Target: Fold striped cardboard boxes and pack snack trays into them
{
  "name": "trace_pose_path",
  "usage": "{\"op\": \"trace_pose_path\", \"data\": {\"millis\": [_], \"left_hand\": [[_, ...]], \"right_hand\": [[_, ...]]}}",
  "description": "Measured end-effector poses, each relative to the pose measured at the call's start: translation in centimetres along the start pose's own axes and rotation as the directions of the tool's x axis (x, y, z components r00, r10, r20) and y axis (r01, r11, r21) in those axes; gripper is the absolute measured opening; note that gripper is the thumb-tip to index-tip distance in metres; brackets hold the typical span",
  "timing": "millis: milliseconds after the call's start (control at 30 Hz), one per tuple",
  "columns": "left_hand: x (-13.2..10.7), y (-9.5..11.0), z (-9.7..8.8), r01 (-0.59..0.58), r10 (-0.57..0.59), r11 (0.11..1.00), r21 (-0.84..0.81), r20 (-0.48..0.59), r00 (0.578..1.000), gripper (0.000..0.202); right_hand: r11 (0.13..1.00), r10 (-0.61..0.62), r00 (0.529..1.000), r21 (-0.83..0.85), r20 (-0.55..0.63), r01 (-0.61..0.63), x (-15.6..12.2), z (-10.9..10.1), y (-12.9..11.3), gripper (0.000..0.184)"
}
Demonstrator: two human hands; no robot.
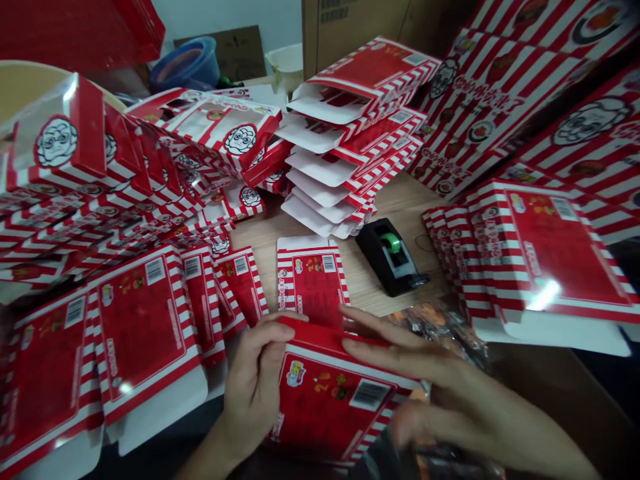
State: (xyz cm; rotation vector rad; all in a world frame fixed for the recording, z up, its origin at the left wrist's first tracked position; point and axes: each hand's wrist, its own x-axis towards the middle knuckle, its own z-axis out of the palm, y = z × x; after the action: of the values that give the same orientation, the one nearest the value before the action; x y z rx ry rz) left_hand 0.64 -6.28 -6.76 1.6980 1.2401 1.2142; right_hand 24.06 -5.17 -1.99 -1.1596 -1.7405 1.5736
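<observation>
A red box [325, 400] with striped edges, a barcode and small food pictures is held tilted near the bottom of the view. My left hand [257, 373] grips its left side, with the thumb over the upper edge. Across its red top edge lie the stretched fingers of my right hand [425, 367], which is slightly blurred; its thumb is near the box's right side. Just beyond them, a flat box [315, 273] of the same print lies on the table. A black tape dispenser [390, 257] with green tape stands to its right.
Open-ended boxes [350, 147] are stacked at the back. More boxes lean in rows at the left [140, 327] and right [560, 247]. Finished-looking window boxes [60, 147] pile up at far left. Wrapped brown items [435, 320] lie by my right hand. A blue tape roll [187, 63] sits behind.
</observation>
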Motion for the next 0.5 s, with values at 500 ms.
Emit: {"op": "trace_pose_path", "data": {"millis": [500], "left_hand": [[0.7,-0.6,-3.4,0.230,-0.225,0.973,0.013,-0.162,0.961,0.016]], "right_hand": [[0.948,0.109,0.480,-0.054,-0.870,-0.313,1.9,-5.4,11.4,0.040]]}}
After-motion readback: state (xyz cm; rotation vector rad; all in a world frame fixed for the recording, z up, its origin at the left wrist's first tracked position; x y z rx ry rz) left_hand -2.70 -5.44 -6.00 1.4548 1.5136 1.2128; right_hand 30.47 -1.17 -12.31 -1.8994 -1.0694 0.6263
